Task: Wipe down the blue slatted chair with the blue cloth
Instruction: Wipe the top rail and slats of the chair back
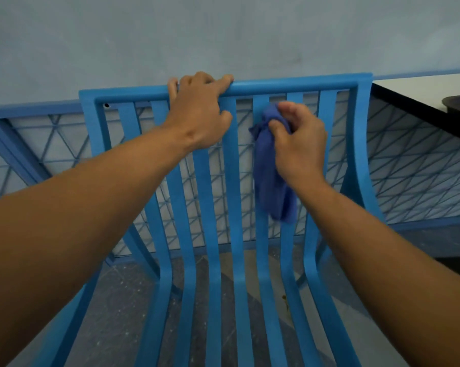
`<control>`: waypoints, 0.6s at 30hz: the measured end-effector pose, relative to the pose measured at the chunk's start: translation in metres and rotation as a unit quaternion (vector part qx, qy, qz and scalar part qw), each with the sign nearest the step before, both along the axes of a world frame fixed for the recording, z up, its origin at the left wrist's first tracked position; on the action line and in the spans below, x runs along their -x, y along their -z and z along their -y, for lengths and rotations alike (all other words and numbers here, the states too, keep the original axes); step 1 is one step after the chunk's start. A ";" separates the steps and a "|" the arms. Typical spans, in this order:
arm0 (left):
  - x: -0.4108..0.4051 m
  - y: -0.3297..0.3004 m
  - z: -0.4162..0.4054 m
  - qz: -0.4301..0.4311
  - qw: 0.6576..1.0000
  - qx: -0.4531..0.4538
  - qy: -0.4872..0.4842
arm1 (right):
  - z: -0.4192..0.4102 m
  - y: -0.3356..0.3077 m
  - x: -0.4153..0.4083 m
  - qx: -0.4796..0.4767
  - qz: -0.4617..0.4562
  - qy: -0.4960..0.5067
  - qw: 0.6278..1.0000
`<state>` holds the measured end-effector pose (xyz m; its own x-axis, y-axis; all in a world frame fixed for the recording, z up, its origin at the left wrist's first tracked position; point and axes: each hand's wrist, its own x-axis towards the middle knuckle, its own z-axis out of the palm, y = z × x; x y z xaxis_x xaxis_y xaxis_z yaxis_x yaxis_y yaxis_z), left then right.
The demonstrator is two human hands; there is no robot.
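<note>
The blue slatted chair (234, 207) fills the middle of the view, its backrest toward the wall and its seat slats running down to the bottom edge. My left hand (199, 112) grips the chair's top rail, fingers curled over it. My right hand (297, 139) holds the bunched blue cloth (271, 170) against the upper part of a slat right of centre; the cloth's loose end hangs down over the slats.
A blue wire-mesh panel (414, 165) with a blue frame stands behind the chair against a pale blue wall. At the right edge a white tabletop with a dark rim (419, 102) juts in. Speckled grey floor (123, 313) shows between the seat slats.
</note>
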<state>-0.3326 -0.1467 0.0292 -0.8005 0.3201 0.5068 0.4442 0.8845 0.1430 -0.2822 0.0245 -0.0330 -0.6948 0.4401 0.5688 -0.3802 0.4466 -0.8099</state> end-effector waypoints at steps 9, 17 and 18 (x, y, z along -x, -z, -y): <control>-0.012 0.008 -0.017 -0.010 0.999 0.034 -0.021 | -0.004 0.004 0.020 -0.094 -0.002 0.066 0.993; -0.009 0.012 -0.017 -0.019 1.000 0.014 -0.008 | -0.004 -0.014 0.029 -0.153 0.028 0.079 0.985; -0.009 0.012 -0.016 -0.021 1.000 0.016 -0.007 | -0.002 -0.015 0.031 -0.150 0.019 0.080 0.985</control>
<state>-0.3239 -0.1305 0.0168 -0.7833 0.3262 0.5292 0.4371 0.8943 0.0957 -0.3132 0.0268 -0.0175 -0.6535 0.3624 0.6646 -0.2574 0.7193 -0.6452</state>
